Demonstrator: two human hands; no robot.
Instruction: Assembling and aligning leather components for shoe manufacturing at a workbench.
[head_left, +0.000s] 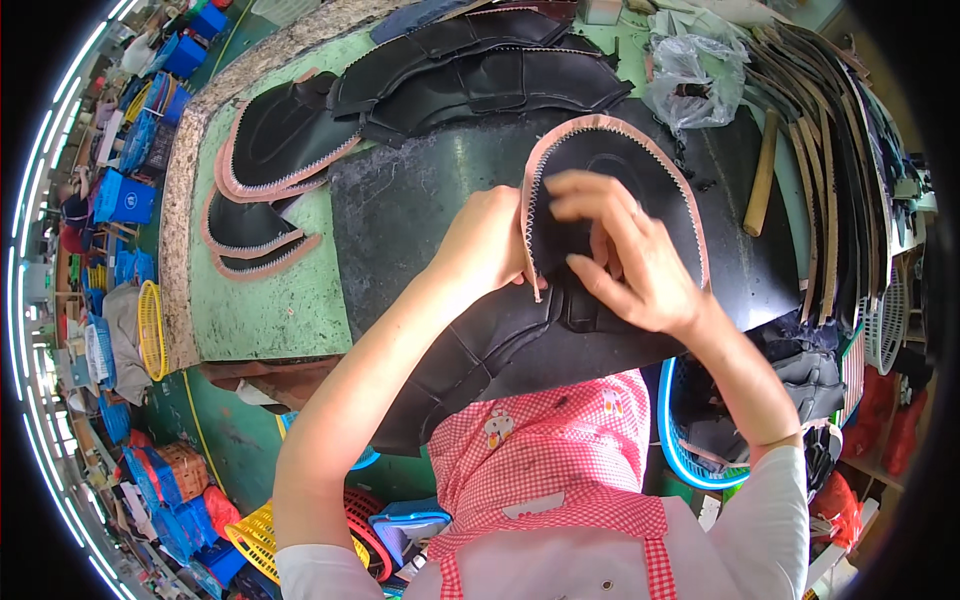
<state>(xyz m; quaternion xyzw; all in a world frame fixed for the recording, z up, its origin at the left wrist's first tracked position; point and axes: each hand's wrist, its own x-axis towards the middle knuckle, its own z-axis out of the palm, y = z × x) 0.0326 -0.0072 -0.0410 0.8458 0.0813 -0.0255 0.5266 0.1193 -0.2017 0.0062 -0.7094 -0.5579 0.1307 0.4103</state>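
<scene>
The green desk (230, 315) is partly covered by a black mat (400, 200). Over the mat, a curved, pink-bordered black panel (645, 165) is clamped at its left edge by the left grip (490, 240); above the panel, the right grip (640, 260) is spread apart.

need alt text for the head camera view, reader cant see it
A person's left hand grips the edge of a black curved piece with zigzag-stitched tan trim, while the right hand is over its face, fingers bent. Similar pieces lie on the green table at upper left, and a wooden stick at right.
</scene>
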